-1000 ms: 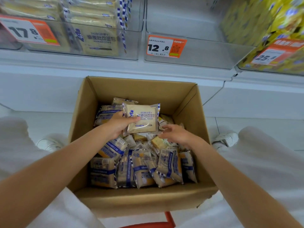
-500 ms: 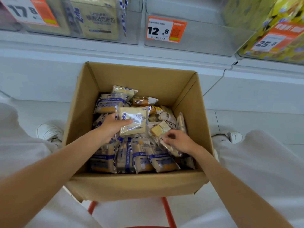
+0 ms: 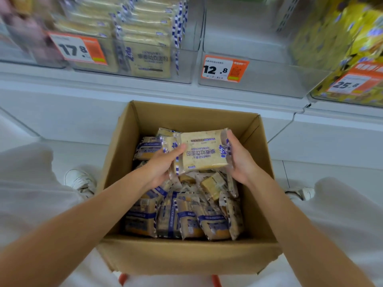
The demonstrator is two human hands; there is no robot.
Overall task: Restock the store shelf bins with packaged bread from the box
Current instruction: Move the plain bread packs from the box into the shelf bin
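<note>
An open cardboard box (image 3: pixel 182 255) sits in front of me, filled with several bread packs (image 3: pixel 186 218) in clear wrappers with blue stripes. Above them I hold one flat bread pack (image 3: pixel 202 153), beige with blue print. My left hand (image 3: pixel 160 165) grips its left edge, thumb on top. My right hand (image 3: pixel 238 157) holds its right edge with the fingers curved round it. The clear shelf bin (image 3: pixel 132 48) at upper left, tagged 17.8, holds stacked packs of the same bread. The middle bin (image 3: pixel 259 56), tagged 12.8, shows nothing inside.
A bin of yellow packages (image 3: pixel 348 59), tagged 25.8, stands at upper right. A white shelf ledge (image 3: pixel 103 88) runs under the bins. My white-trousered knees and white shoes (image 3: pixel 79 181) flank the box. Red stool legs (image 3: pixel 215 281) show below it.
My right hand left the packs in the box and took the right edge of the pack my left hand held. The pack now sits higher and turned. The view tilted up toward the shelf.
</note>
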